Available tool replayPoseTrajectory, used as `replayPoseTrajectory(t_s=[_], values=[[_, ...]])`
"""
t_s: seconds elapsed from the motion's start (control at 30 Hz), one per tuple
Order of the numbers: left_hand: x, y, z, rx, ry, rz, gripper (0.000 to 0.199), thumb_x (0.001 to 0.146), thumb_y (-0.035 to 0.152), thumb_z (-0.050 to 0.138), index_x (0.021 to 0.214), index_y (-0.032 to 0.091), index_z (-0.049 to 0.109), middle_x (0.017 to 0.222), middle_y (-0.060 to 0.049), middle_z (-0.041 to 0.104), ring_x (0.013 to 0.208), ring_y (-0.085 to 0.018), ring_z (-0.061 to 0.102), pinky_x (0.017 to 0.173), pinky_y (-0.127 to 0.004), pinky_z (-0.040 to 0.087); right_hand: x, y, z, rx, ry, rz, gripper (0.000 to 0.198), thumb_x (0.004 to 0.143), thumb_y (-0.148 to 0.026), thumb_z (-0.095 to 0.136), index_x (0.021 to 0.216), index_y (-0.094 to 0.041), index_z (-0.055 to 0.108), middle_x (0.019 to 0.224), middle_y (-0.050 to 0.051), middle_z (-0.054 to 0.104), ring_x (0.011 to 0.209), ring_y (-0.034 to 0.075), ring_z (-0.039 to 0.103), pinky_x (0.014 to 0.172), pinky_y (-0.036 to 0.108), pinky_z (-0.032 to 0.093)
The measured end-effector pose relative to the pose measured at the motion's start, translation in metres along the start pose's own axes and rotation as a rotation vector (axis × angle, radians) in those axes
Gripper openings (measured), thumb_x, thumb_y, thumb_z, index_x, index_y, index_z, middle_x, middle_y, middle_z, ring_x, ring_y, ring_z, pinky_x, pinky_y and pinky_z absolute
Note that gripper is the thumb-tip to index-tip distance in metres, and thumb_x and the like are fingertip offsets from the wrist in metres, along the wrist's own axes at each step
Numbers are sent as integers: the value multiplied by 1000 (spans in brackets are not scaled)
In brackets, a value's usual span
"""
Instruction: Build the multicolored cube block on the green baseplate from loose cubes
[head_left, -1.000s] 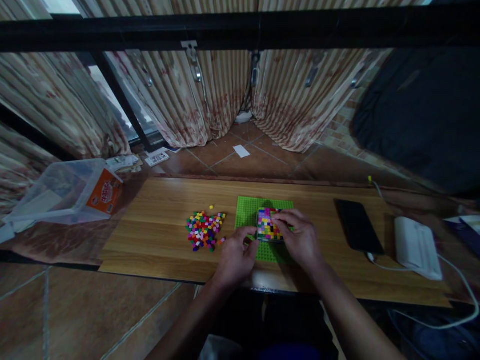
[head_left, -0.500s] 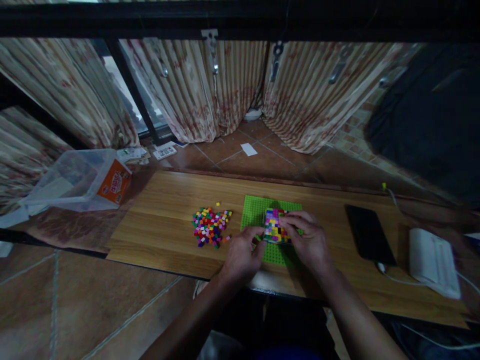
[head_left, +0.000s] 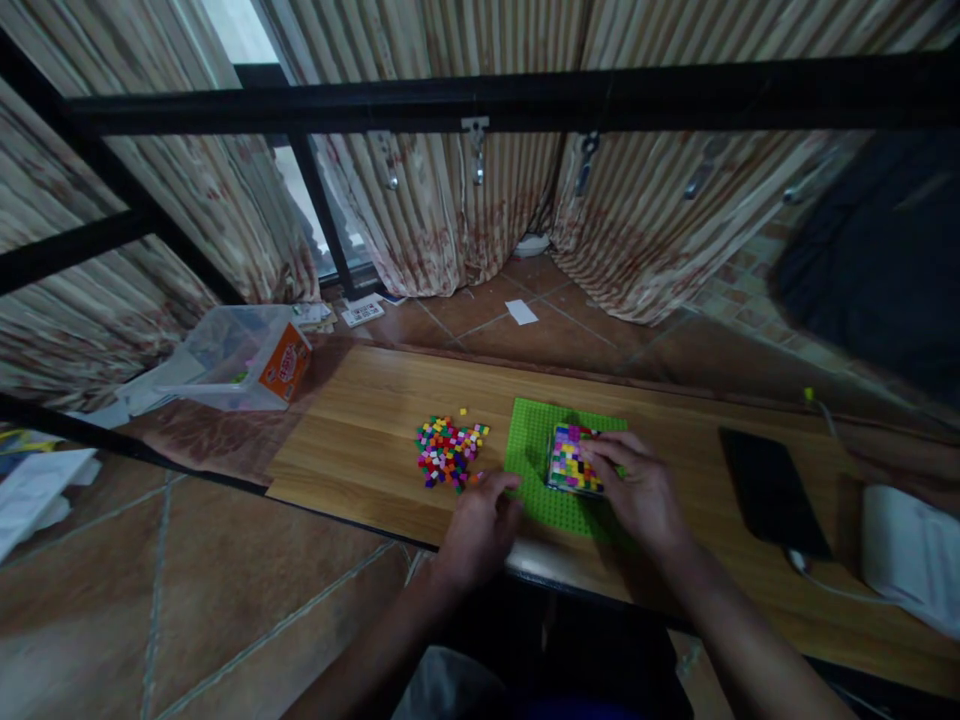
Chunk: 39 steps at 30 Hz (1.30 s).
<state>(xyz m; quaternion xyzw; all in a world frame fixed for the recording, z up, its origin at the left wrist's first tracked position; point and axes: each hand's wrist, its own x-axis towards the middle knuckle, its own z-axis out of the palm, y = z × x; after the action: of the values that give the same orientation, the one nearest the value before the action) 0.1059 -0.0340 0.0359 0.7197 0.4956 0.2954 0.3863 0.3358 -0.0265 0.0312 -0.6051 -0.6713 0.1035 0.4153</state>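
Note:
A green studded baseplate (head_left: 529,450) lies on the wooden table. On it rests a small block covered in multicoloured toy bricks (head_left: 570,460), in purple, pink, yellow, white, red and black. My right hand (head_left: 641,490) reaches over the block's right side, its thumb and fingertips pinched together at the surface; what is between them is too small to make out. My left hand (head_left: 480,530) hovers by the baseplate's lower left edge, apart from the block, with index finger and thumb spread. Left of the baseplate is a pile of loose coloured bricks (head_left: 448,450), beside that hand.
One yellow brick (head_left: 463,411) lies just beyond the pile. A black phone (head_left: 772,490) with a cable and a white device (head_left: 911,550) are at right. A clear plastic bin (head_left: 240,350) with an orange label stands at left. A dark rail (head_left: 510,100) crosses ahead.
My left hand has come away from the block and moved left, toward the loose bricks. My right hand stays at the block. The whole view has shifted, so things appear further right.

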Motion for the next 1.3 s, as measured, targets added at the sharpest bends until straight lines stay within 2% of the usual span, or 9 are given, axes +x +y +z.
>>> replayPoseTrajectory(t_s=[0.13,0.23,0.4,0.53,0.67,0.83,1.0,1.13,1.3], values=[[-14,-18,-16,-32,71,31,22,84,16,53,102,21,64,103,-7,69,94,-18,65,85,-30,52,-7,-2,-2,61,-3,22,25,91,-37,55,108,-27,70,107,6,66,94,21,63,82,37,51],[-21,-31,-29,-28,136,37,21,85,20,52,102,21,64,108,-7,70,99,-19,66,88,-31,52,-12,-10,-8,63,94,93,34,90,-36,55,122,-25,61,107,7,68,89,20,65,81,37,52],[-21,-59,-62,69,321,-64,21,85,28,51,96,19,66,97,-6,72,90,-19,68,81,-30,54,-26,-38,-15,19,308,109,18,90,-31,56,98,-21,69,93,5,69,84,19,65,76,33,51],[-8,-85,-94,254,513,-258,23,83,28,52,95,17,67,91,-7,72,81,-20,68,77,-32,53,-44,-65,3,94,95,49,15,92,-25,54,98,-23,68,96,4,68,89,17,65,79,30,51],[16,-100,-113,408,565,-278,26,82,24,50,101,16,67,95,-9,71,82,-21,67,77,-31,52,-45,-84,41,93,-145,5,19,92,-20,49,101,-23,66,99,5,66,93,19,63,81,32,51],[41,-106,-109,471,588,-252,27,84,22,48,102,16,67,99,-10,69,89,-22,67,78,-31,51,-23,-86,86,5,-272,-55,21,89,-14,49,99,-21,66,102,8,62,96,21,60,87,35,48],[43,-110,-106,485,588,-238,26,85,23,49,103,18,67,102,-9,69,94,-23,66,78,-30,50,-11,-80,108,-54,-336,-71,18,89,-15,47,82,-20,63,93,7,60,88,21,59,82,34,47],[41,-111,-108,510,588,-236,27,85,25,48,103,18,67,101,-9,70,92,-23,66,76,-30,50,-16,-87,102,12,-312,-7,19,91,-18,45,84,-21,62,87,6,63,84,20,61,78,33,48],[44,-111,-108,540,595,-241,25,84,25,50,101,18,68,99,-9,70,89,-22,66,75,-29,49,-33,-91,54,178,-179,155,16,92,-28,50,93,-24,65,90,3,70,82,18,65,75,30,50]])
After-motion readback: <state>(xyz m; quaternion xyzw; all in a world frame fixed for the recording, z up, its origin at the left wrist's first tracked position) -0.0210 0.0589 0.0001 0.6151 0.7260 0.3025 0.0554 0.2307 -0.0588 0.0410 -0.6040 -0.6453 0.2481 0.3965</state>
